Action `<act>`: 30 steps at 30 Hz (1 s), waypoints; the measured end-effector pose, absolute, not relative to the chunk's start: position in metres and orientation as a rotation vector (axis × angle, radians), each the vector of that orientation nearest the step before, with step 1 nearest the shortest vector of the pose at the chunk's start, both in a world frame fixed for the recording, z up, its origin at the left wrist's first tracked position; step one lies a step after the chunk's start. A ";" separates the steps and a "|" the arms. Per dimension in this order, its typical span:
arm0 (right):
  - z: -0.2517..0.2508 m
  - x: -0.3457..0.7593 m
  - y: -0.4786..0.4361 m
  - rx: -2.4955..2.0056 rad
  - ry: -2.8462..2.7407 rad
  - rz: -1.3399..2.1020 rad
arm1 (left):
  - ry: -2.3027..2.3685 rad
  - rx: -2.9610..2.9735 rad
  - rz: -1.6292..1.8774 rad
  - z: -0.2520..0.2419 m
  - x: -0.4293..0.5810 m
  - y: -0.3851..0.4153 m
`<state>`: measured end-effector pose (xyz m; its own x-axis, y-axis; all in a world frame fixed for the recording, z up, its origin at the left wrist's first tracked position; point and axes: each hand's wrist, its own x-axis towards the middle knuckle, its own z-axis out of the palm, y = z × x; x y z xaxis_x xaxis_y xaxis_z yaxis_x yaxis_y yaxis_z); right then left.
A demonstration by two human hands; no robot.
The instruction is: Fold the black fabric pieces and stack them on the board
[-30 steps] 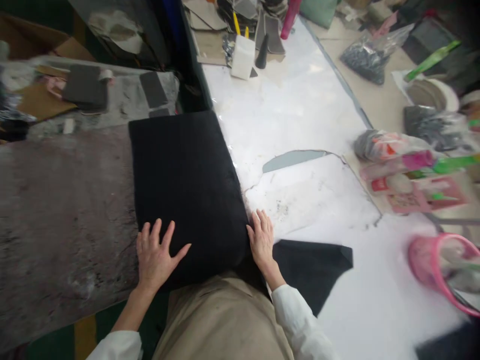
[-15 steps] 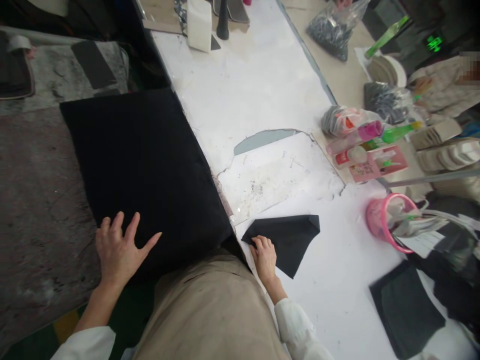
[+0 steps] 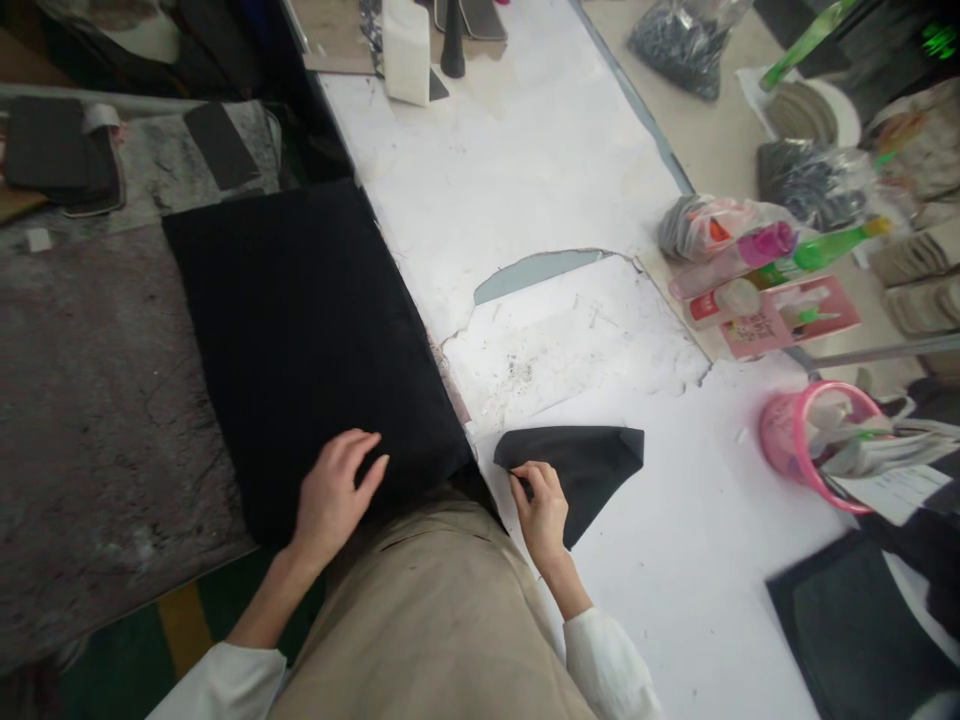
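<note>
A large black cloth sheet [image 3: 292, 330] covers the right part of the dark, stained surface on my left. Over its lower right part is my left hand [image 3: 334, 490], thumb and fingers apart, holding nothing. On the white tabletop lies a smaller black fabric piece [image 3: 581, 465] with a slanted, curved outline and a folded corner at its right end. My right hand [image 3: 544, 510] pinches the left edge of this piece between thumb and fingers. The hand hides part of its lower left edge.
To the right stand a pink bucket [image 3: 802, 440] of papers, a pink bottle [image 3: 739, 260] and a green bottle [image 3: 825, 250]. More black pieces [image 3: 862, 625] lie at the lower right. A white container [image 3: 406, 50] is at the back. The white table covering is torn mid-table.
My left hand has moved right across the black sheet, its fingers drawing closer together. My right hand now pinches the small piece's edge, which is slightly shifted. The view has turned a little.
</note>
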<state>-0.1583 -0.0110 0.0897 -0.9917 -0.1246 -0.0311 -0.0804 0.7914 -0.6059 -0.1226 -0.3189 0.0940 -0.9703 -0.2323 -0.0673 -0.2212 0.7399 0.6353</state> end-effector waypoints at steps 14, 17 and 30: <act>0.133 -0.160 -0.019 -0.380 2.461 -1.219 | -2.295 0.660 -2.665 0.101 -0.158 -0.163; 0.161 -0.198 0.001 -0.457 2.478 -1.241 | -2.589 0.007 -2.563 0.113 -0.164 -0.170; 0.204 -0.283 0.047 -0.759 1.954 -0.879 | -2.559 0.264 -2.580 0.170 -0.178 -0.232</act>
<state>-0.2834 0.0469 0.2041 -0.4625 -0.7676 -0.4438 -0.1773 0.5705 -0.8019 -0.1784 -0.2318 0.1704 -0.8668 0.2451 -0.4343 -0.4362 0.0493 0.8985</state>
